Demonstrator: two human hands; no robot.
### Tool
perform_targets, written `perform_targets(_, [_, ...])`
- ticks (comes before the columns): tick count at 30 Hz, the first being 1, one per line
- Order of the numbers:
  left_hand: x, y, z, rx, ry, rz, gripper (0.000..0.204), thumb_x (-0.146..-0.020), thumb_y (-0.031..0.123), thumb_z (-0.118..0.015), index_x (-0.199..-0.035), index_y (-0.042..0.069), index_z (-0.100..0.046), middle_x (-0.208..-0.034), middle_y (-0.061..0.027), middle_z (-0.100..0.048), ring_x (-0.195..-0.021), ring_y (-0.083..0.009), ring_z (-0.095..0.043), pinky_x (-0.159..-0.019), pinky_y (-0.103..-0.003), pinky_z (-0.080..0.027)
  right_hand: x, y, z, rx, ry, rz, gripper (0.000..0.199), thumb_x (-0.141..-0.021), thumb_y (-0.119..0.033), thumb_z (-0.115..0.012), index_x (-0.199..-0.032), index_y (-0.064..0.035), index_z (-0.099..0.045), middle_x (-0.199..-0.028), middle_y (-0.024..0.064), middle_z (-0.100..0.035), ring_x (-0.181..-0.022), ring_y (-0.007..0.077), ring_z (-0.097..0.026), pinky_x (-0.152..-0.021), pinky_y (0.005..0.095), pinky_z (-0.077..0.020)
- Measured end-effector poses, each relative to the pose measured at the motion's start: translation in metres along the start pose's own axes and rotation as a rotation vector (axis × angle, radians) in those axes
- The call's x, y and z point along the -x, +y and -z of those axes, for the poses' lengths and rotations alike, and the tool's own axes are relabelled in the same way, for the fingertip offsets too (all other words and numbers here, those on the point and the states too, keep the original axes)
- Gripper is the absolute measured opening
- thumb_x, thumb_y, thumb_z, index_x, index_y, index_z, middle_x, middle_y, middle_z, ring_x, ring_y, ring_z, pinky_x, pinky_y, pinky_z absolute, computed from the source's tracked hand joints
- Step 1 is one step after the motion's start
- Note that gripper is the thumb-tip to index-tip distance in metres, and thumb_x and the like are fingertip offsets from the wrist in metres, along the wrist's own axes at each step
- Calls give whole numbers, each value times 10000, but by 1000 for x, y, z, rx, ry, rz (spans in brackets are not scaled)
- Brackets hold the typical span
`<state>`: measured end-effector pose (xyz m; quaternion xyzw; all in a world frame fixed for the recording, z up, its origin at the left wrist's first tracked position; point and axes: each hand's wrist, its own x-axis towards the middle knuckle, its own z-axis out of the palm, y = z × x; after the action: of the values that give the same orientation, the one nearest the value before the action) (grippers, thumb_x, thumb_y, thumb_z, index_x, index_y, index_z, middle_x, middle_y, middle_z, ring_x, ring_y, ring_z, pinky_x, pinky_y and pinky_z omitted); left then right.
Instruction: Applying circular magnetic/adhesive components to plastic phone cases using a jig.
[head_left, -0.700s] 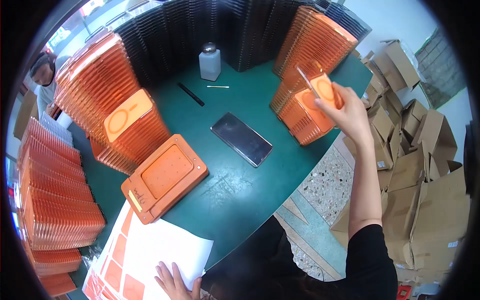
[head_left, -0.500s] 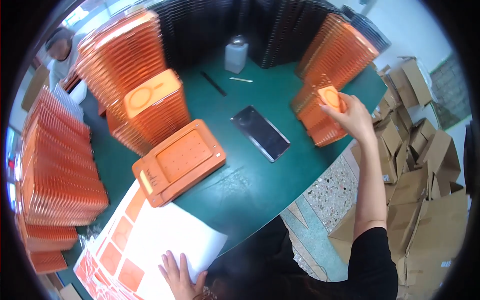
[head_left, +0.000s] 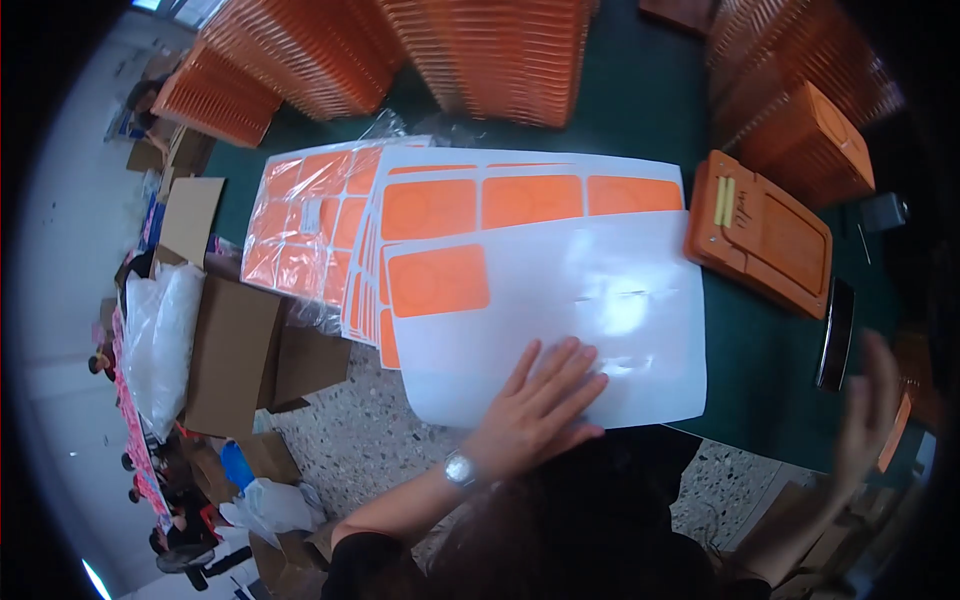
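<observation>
My left hand (head_left: 550, 395) lies with fingers spread on a glossy white sticker sheet (head_left: 640, 340). One orange rounded-rectangle sticker (head_left: 437, 281) sits at the sheet's left end; the rest of its visible face is blank. Several more sheets with orange stickers (head_left: 530, 203) are fanned out beneath it. Blurred by motion at the right is my right hand (head_left: 868, 415), its fingers stretched out and apart, with nothing visible in it. Just beyond the sheet's right end rests an orange plastic tray-like block (head_left: 765, 235) with yellow strips and handwriting.
Tall stacks of orange cases (head_left: 490, 60) line the far side of the green table (head_left: 640, 110). A plastic-wrapped pack of sticker sheets (head_left: 310, 220) lies at left. A dark phone (head_left: 836, 335) rests at the right. Cardboard boxes (head_left: 235, 350) stand on the floor at left.
The view has swung left, toward the sheets. My right hand has left the stack of small orange cases, where it held an orange sticker or piece. My left hand stays on the sheet.
</observation>
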<state>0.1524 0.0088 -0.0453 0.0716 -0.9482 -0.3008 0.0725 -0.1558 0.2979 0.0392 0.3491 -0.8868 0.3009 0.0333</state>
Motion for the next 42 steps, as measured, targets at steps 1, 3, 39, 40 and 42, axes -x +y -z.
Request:
perform_targets(1, [16,-7,5,-20,9,50,651,-911,276,-742,-1489,115,-487,-1574,-196,-409,-1475,-417,-356,-1201,-562,-275,-10,-62,-57,-214,-151,202,436,-955,-153,-648,-1379,-62,-613,-1394,149,-611,-1265,287,-599,-1044,451,-501])
perform_targets(3, [34,-22,14,-92,373,207,500,-915,140,-720,-1390,83,-574,-1492,-189,-503,-1407,-407,-451,-1165,-522,-344,-14,-139,-134,-419,-418,481,506,-862,-160,-761,-1337,-41,-634,-1380,174,-614,-1318,331,-569,-1080,442,-478])
perform_targets(39, [38,7,90,878,356,784,231,-993,86,-642,-1196,-19,-670,-1095,-37,-729,-955,-61,-630,-839,-242,-502,11,-203,-192,-643,-322,674,405,-829,-120,-749,-1218,-30,-679,-1246,142,-671,-1120,325,-664,-913,406,-557])
perform_targets(40, [32,12,90,830,305,756,232,-990,90,-645,-1194,-18,-671,-1104,-37,-730,-956,-65,-630,-841,-251,-506,3,-208,-190,-645,-273,690,356,-824,-89,-736,-1168,-9,-693,-1186,145,-690,-1051,319,-693,-846,383,-585])
perform_targets(42, [23,22,92,721,252,765,234,-981,90,-649,-1190,-15,-669,-1095,-57,-733,-955,-99,-643,-851,-272,-507,1,-210,-194,-636,-273,695,336,-812,-66,-724,-1140,3,-695,-1174,149,-690,-1039,315,-695,-838,377,-587])
